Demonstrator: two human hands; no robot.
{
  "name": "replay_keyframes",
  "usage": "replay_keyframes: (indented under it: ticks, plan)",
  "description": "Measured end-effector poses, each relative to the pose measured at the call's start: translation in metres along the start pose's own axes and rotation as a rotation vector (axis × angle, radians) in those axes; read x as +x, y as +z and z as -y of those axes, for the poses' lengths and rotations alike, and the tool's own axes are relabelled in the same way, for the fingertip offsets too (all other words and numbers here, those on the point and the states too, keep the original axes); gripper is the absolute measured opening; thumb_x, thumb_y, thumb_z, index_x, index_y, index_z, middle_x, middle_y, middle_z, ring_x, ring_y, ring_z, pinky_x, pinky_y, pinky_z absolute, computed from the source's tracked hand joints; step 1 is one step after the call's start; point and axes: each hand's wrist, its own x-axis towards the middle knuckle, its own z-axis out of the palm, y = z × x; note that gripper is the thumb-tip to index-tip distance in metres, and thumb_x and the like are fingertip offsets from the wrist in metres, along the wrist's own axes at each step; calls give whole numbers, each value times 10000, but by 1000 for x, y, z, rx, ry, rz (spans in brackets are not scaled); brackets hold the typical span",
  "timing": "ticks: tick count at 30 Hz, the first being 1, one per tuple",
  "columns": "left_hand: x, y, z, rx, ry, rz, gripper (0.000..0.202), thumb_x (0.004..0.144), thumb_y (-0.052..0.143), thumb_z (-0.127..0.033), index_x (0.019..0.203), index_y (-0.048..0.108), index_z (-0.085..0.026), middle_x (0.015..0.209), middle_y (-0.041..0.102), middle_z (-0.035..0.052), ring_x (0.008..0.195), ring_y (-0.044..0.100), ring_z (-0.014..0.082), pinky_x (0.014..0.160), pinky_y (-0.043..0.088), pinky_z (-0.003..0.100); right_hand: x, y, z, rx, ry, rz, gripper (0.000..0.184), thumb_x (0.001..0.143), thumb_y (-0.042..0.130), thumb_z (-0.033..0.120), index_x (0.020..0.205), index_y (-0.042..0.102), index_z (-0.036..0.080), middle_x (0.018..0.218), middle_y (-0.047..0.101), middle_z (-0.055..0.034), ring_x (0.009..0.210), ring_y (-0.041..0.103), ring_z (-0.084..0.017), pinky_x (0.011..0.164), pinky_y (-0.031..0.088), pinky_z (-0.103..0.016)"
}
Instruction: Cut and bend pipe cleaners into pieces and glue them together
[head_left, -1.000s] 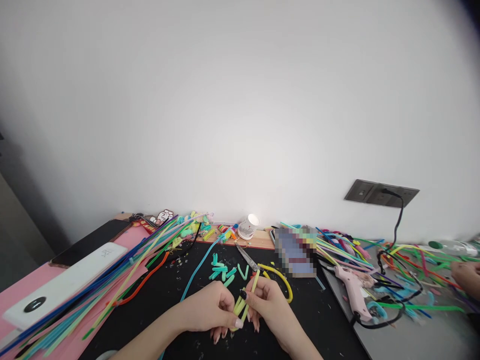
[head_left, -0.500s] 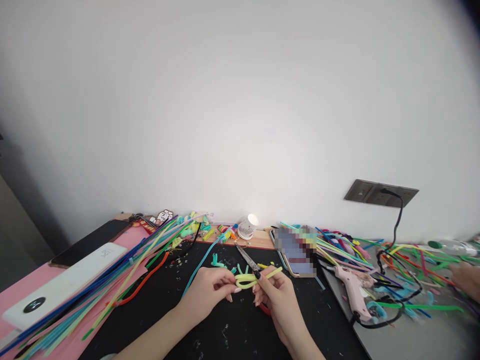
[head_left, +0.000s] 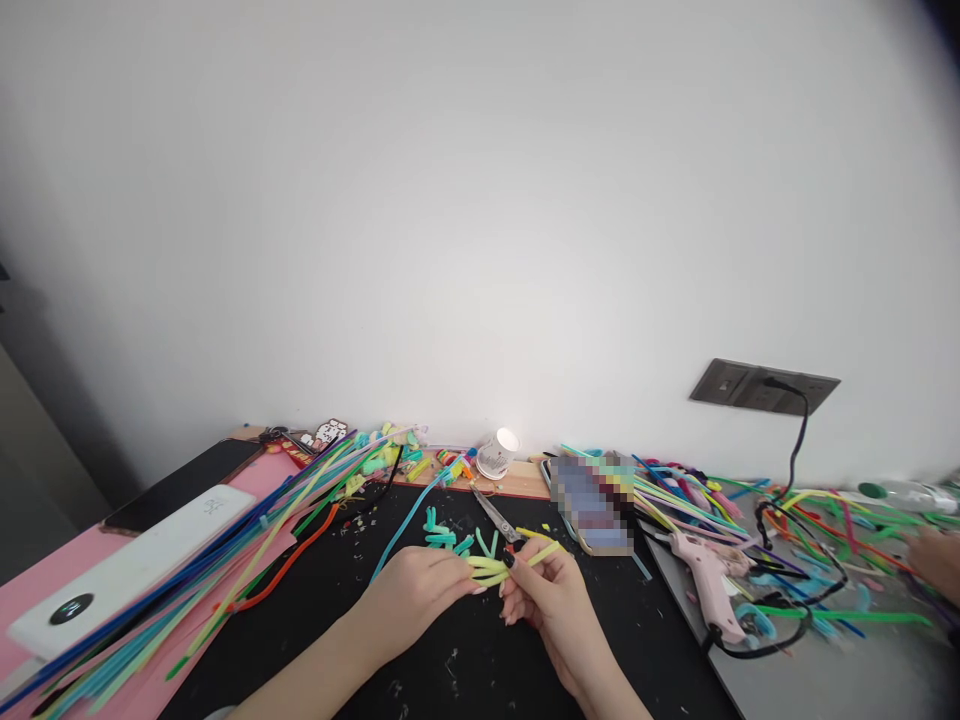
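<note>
My left hand and my right hand meet over the black mat, both pinched on a folded yellow-green pipe cleaner. The left fingers grip its looped left end; the right fingers hold the right part, whose free tip sticks out up and to the right. Just behind the hands lie several short teal pipe cleaner pieces and a pair of scissors.
A fan of long coloured pipe cleaners lies on the pink board at left beside a white box. A pink glue gun with a black cord, a phone and more pipe cleaners lie at right. Another person's hand shows at far right.
The hands moved up from the mat's near edge. The yellow-green piece went from upright to lying sideways between them, and its loop is now pressed flatter.
</note>
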Motion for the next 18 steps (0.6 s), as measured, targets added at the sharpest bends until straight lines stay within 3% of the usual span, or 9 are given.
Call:
replay_keyframes:
  ticks: [6, 12, 15, 18]
  plan:
    - [0, -2, -4, 62, 6, 39, 315, 903, 315, -213, 748, 584, -159, 655, 605, 24, 611, 553, 127, 589, 406, 213, 0, 0, 0, 1, -26, 13, 302, 648, 699, 337, 659, 462, 150, 516, 632, -26, 382, 556, -91, 392, 444, -175]
    - [4, -7, -6, -14, -258, 102, 222, 852, 439, -283, 720, 590, -189, 634, 589, -13, 593, 533, 117, 560, 377, 192, 3, -5, -1, -109, -166, -30, 249, 688, 661, 331, 649, 500, 145, 511, 601, -6, 381, 515, -79, 392, 418, -184]
    - [7, -12, -5, -52, -386, 55, 171, 781, 544, -342, 854, 604, -200, 730, 605, -5, 539, 498, 109, 530, 375, 198, 2, -7, -2, -235, -239, -38, 234, 713, 632, 327, 627, 508, 147, 508, 572, 6, 378, 478, -69, 383, 384, -180]
    - [10, -15, -9, -116, -314, 64, 219, 768, 563, -313, 959, 605, -213, 866, 612, 22, 626, 520, 125, 594, 391, 205, 0, -6, -6, -348, -210, 68, 219, 726, 613, 307, 610, 519, 147, 493, 537, 24, 368, 441, -58, 381, 352, -176]
